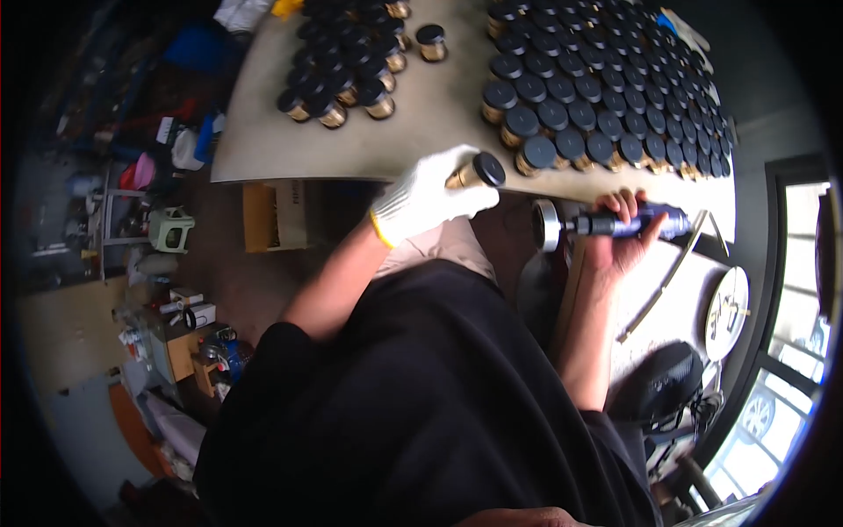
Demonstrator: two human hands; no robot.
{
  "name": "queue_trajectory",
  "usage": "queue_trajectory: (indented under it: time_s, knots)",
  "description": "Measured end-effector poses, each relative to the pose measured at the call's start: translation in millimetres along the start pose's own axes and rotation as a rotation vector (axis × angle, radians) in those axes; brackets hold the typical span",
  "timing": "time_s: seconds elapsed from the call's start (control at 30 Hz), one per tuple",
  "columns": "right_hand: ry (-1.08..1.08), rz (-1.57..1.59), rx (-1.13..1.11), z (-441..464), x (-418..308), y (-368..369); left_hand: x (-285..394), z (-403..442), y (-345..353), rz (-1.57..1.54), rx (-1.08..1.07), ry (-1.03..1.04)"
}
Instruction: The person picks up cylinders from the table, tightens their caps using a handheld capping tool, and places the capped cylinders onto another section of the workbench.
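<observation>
My left hand (pixel 426 195), in a white knit glove, is closed around a small jar (pixel 465 178) with a black lid and a gold-coloured body. The jar tilts over, its lid facing right, just off the table's front edge. My bare right hand (pixel 619 241) grips a blue-purple power screwdriver (pixel 648 221). At the tool's left end sits a round capping head (pixel 545 226) with a pale metal rim, a little apart from the jar.
Many black-lidded jars (pixel 571 114) stand packed on the right of the table (pixel 430 114). A smaller cluster (pixel 338 70) stands at left, with a lone jar (pixel 431 42) between. An open cardboard box (pixel 272 217) sits underneath. A black fan (pixel 663 382) stands at lower right.
</observation>
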State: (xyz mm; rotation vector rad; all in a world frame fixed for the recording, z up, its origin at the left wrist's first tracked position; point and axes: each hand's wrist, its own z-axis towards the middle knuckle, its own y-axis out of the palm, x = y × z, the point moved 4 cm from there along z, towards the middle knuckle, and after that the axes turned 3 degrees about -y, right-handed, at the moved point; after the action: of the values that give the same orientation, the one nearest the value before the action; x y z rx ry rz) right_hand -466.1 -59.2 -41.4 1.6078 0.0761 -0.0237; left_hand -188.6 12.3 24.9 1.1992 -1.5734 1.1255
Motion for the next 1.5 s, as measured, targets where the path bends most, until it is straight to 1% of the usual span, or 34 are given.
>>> queue_trajectory:
  time_s: [0.07,0.1,0.13,0.17,0.23,0.27,0.3,0.33,0.4,0.43,0.47,0.53,0.57,0.6,0.63,0.7,0.77,0.9,0.97,1.0,1.07,1.2,1.27,1.5]
  knots:
    - [0.042,0.075,-0.051,0.7,3.0,0.7,4.6,-17.3,23.4,0.197,0.008,0.281]
    - [0.049,0.074,-0.041,-1.1,5.0,1.6,-5.2,-17.4,31.4,0.202,-0.018,0.280]
    - [0.059,0.076,-0.035,-1.9,7.0,2.3,-18.2,-12.8,42.9,0.135,-0.100,0.256]
    - [0.079,0.091,-0.038,-2.7,8.6,2.0,-41.8,-4.3,50.2,0.158,-0.110,0.241]
    - [0.101,0.040,-0.041,-0.8,2.5,-3.6,-37.7,-0.5,58.0,0.179,-0.121,0.219]
    - [0.125,-0.004,-0.059,0.0,2.3,-4.3,-33.8,-0.1,59.9,0.457,-0.138,0.207]
    - [0.106,0.043,-0.037,-0.3,4.9,-1.7,-25.5,-0.7,61.1,0.736,-0.152,0.192]
    - [0.109,0.047,-0.039,0.1,6.4,0.5,-29.4,-1.0,63.4,0.740,-0.148,0.191]
    - [-0.033,-0.241,-0.005,0.8,1.4,0.5,-29.9,-6.7,69.9,0.668,-0.136,0.372]
    - [0.030,-0.230,-0.075,2.3,-1.6,-2.2,-27.4,-7.4,67.7,0.692,-0.181,0.216]
    - [0.030,-0.232,-0.074,1.1,-3.5,-4.5,-31.9,-7.6,65.0,0.690,-0.181,0.216]
    - [0.021,-0.161,-0.047,-0.7,-2.5,-2.5,-41.4,-6.4,56.8,0.434,-0.221,0.249]
    - [0.014,-0.133,-0.013,-0.8,-1.3,-3.1,-47.2,-7.5,54.7,0.294,-0.253,0.181]
    - [0.017,-0.134,-0.013,-0.2,-1.6,-4.5,-55.0,-6.5,54.6,0.293,-0.249,0.180]
    - [0.042,-0.073,-0.023,1.4,-2.1,-6.2,-57.1,-4.6,52.8,0.272,-0.204,0.273]
    - [0.067,-0.014,-0.034,1.6,-1.7,-6.4,-57.0,-4.7,52.8,0.249,-0.158,0.366]
    - [0.059,-0.017,-0.024,0.2,-1.8,-5.3,-34.8,-5.9,57.9,0.480,-0.196,0.271]
    - [0.092,0.018,-0.029,-0.8,0.8,-5.3,-31.3,-2.3,65.1,0.448,-0.196,0.240]
    - [0.101,0.001,-0.025,-1.0,1.8,-6.0,-29.4,0.0,66.4,0.525,-0.232,0.138]
    - [0.108,-0.006,-0.024,-0.9,3.1,-6.2,-36.2,1.6,66.5,0.525,-0.230,0.137]
    - [0.110,-0.018,-0.029,-1.7,4.7,-4.0,-49.8,3.2,68.0,0.414,-0.222,0.277]
    - [0.119,-0.060,-0.025,-1.9,5.0,-3.8,-47.8,3.6,70.1,0.513,-0.221,0.281]
    - [0.115,-0.087,-0.022,-2.4,4.8,-4.4,-48.6,4.0,70.1,0.541,-0.228,0.224]
    - [0.128,-0.124,-0.019,-3.2,8.3,-4.7,-36.2,0.2,70.0,0.527,-0.224,0.224]
